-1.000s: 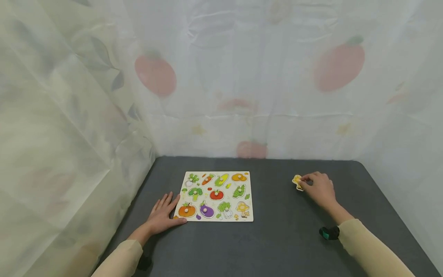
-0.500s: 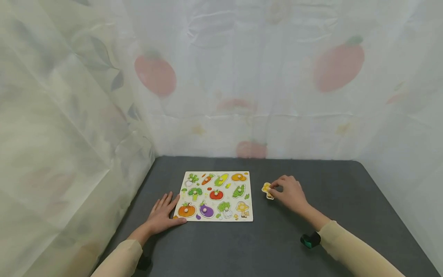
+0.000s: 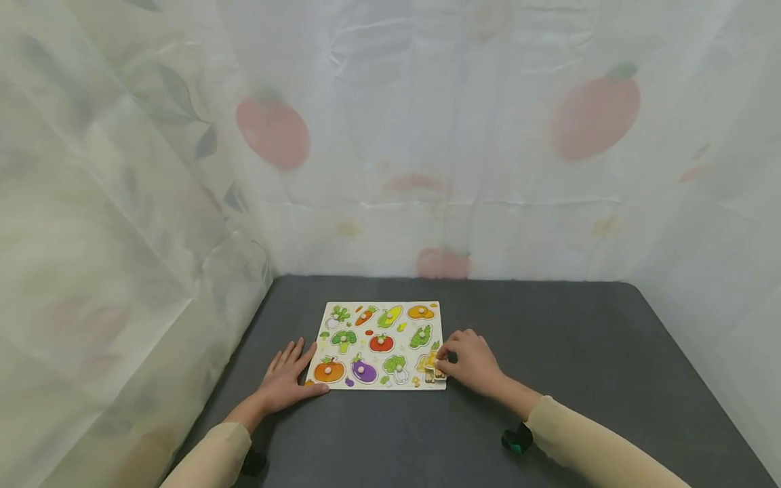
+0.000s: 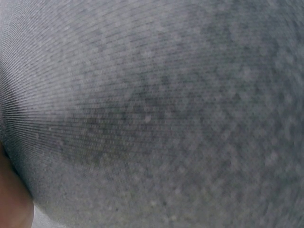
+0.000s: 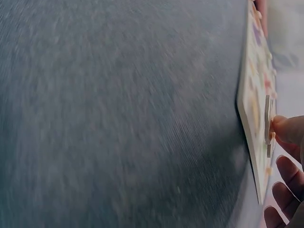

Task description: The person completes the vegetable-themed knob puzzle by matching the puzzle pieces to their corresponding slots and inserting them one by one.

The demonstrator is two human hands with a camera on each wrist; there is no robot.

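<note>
A white puzzle board (image 3: 363, 352) printed with vegetables lies flat on the table, several knobbed pieces set in it. Over its near right corner my right hand (image 3: 472, 362) pinches a yellow mushroom puzzle piece (image 3: 432, 360) between thumb and fingers. In the right wrist view, the mushroom piece (image 5: 267, 121) appears edge-on, slightly above the board (image 5: 244, 90). The printed mushroom spot (image 3: 421, 364) beneath is partly covered by it. My left hand (image 3: 287, 379) lies flat with fingers spread, thumb and fingertips touching the board's left edge. The left wrist view shows mostly table.
The dark grey table (image 3: 549, 325) extends around the board. A pale printed curtain (image 3: 390, 224) hangs behind it, with another curtain (image 3: 140, 271) along the left side. Each wrist carries a dark band, such as the right wristband (image 3: 516, 439).
My right hand has moved left and nearer with the mushroom piece, from the right part of the table to over the board's corner. My left hand has stayed still.
</note>
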